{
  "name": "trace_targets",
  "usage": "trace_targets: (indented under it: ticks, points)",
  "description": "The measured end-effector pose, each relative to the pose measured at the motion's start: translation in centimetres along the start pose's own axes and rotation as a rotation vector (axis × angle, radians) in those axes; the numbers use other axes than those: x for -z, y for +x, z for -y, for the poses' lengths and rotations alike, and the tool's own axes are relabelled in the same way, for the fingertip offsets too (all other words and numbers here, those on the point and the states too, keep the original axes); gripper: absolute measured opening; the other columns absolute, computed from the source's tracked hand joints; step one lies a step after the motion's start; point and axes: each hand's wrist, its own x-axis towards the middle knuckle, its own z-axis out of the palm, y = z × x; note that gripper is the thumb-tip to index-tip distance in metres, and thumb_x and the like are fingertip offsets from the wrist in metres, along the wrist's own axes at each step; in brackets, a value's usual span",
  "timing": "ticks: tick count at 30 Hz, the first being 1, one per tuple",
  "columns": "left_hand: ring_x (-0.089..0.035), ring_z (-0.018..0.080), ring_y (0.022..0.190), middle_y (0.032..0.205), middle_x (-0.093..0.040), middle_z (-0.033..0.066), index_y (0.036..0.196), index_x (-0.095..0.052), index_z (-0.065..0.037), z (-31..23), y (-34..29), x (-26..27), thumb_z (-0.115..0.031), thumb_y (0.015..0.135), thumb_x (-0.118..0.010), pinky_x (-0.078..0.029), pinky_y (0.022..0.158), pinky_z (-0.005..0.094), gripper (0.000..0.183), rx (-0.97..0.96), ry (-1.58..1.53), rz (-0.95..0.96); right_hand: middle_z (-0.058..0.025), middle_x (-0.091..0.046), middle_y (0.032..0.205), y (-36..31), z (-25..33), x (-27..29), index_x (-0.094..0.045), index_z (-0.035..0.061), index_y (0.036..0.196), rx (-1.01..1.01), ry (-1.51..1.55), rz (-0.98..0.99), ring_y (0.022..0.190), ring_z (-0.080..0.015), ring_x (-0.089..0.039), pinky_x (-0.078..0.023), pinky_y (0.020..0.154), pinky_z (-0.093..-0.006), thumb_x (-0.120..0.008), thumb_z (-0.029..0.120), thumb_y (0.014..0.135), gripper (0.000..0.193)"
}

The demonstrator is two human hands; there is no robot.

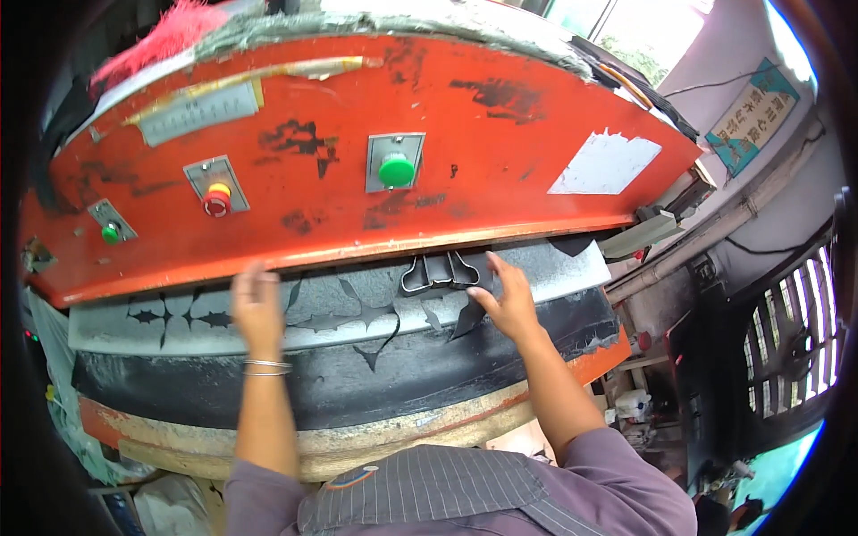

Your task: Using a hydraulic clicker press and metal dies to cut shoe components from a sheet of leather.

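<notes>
My right hand [509, 302] is beside a metal cutting die [439, 273] with thin curved walls, its thumb and fingers apart and nothing between them. The die rests on a pale grey board [165, 334] under the lower edge of an orange-red machine. Whether the fingertips touch the die, I cannot tell. My left hand [257, 306] is over the board farther left, its fingers smeared by motion. Dark cut scraps [331, 321] lie between my hands, and a larger dark piece [470, 316] lies below the die.
The orange-red machine front [304, 196] rises beyond the board, carrying a large green button [396, 170], a red knob [216, 200] and a small green button [111, 234]. A black apron-like ledge [357, 389] runs along the near side. Shelved clutter [635, 406] stands at the right.
</notes>
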Motion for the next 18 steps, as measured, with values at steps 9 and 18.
trace_targets:
  ticks: [9, 18]
  points:
    - [-0.042, 0.0161, 0.066, 0.071, -0.049, 0.0040, 0.082, -0.052, 0.000, -3.2, 16.9, 24.6, -0.034, 0.102, -0.042, -0.039, 0.064, 0.0329, 0.040, -0.371, 0.340, -0.513, -0.0124, -0.063, 0.080, 12.2, 16.9, -0.6, -0.051, 0.0040, 0.102, 0.207, 0.384, -0.173, 0.070, -0.0288, -0.064, -0.052, 0.062, -0.0370, -0.073, 0.028, 0.080, 0.039]
    - [-0.050, 0.0139, 0.066, 0.070, -0.055, 0.0046, 0.072, -0.055, -0.002, -5.7, 0.7, 15.5, -0.019, 0.094, -0.054, -0.043, 0.062, 0.0319, 0.028, 0.095, 0.541, 0.330, -0.0143, -0.063, 0.091, -1.7, 14.9, -1.3, -0.058, 0.0092, 0.107, 0.377, 0.145, 0.601, 0.087, -0.0339, -0.062, -0.049, 0.075, -0.0452, -0.068, 0.046, 0.079, 0.048]
